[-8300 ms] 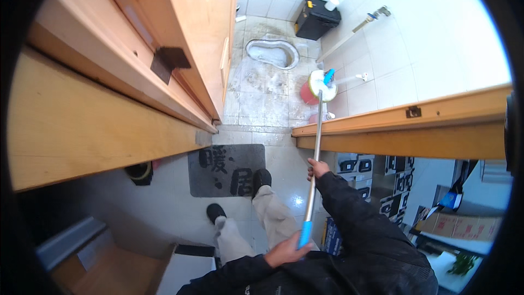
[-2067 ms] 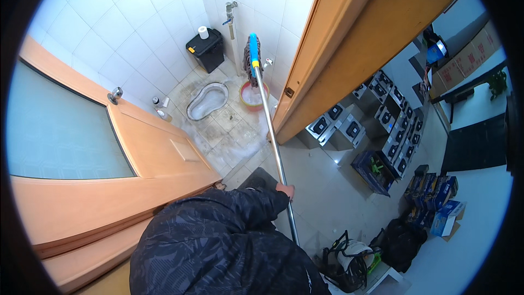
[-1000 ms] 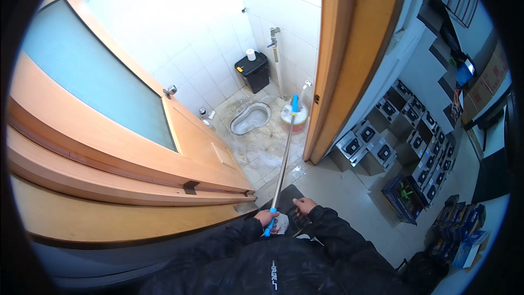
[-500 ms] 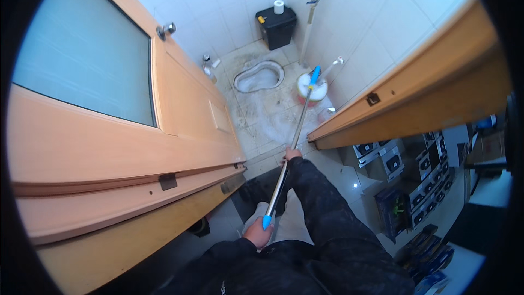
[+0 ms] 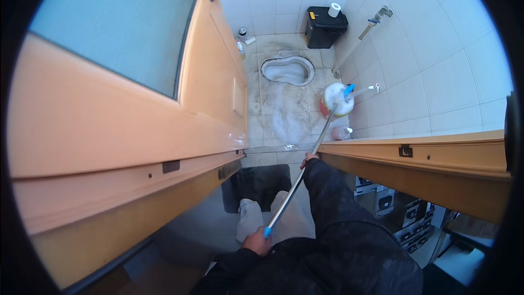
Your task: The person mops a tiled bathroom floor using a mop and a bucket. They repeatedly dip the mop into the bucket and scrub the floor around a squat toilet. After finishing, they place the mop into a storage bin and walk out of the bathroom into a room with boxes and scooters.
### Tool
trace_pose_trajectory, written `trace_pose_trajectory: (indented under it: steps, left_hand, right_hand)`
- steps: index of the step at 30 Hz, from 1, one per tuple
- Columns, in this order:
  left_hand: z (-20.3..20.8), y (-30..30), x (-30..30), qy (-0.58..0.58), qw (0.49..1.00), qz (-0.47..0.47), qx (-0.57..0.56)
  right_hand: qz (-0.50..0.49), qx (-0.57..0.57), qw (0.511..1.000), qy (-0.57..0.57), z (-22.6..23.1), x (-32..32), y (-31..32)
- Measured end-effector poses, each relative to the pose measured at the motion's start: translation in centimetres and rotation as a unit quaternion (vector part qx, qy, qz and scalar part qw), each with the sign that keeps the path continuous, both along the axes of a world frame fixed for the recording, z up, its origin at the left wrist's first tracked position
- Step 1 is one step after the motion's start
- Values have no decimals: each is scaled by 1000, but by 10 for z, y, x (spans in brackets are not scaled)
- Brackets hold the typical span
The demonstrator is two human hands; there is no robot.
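The left hand [image 5: 256,242] clamps its fingers on the near end of the mop [image 5: 295,187]; the right hand [image 5: 309,159] grips farther along, presumably for leverage. The mop's far end sits in the foamy bucket [image 5: 326,110], likely placed by the tap [image 5: 375,88] for water.

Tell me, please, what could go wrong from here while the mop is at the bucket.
Foam lies on the floor tiles, so footing there could be slippery. The mop reaches the foam-topped bucket; a sharp tug might tip it or make it slop over. The pinkish bottle sits close to the bucket and could be knocked over if the mop swings.
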State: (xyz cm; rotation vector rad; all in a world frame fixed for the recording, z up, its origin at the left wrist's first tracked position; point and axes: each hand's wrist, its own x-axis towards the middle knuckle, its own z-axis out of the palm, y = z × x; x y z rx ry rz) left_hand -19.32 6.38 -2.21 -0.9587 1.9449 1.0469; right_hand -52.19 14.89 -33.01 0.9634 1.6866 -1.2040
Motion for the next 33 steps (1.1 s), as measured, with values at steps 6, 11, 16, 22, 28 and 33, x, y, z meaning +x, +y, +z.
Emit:
trace_pose_trajectory:
  steps: [6, 11, 16, 22, 28, 33]
  left_hand:
    - [-14, -11, 141, -21, 997, -3, -72]
    - [-12, -9, 209, -129, 989, -1, -70]
    - [-11, 2, 232, -189, 981, 2, -45]
    - [-17, -6, 226, -155, 986, -24, -56]
    - [-16, -19, 123, -128, 990, -20, -51]
    - [18, -7, -4, -139, 988, -32, -62]
  right_hand:
    - [-106, -7, 994, -28, 52, 111, -7]
    - [-133, -33, 990, -32, 113, 167, -3]
    - [-136, -55, 988, -35, 146, 194, 7]
    - [-107, -10, 994, -6, 127, 190, 4]
    - [-97, 22, 995, -23, 49, 113, -6]
    - [324, 35, 945, -30, -11, 11, 6]
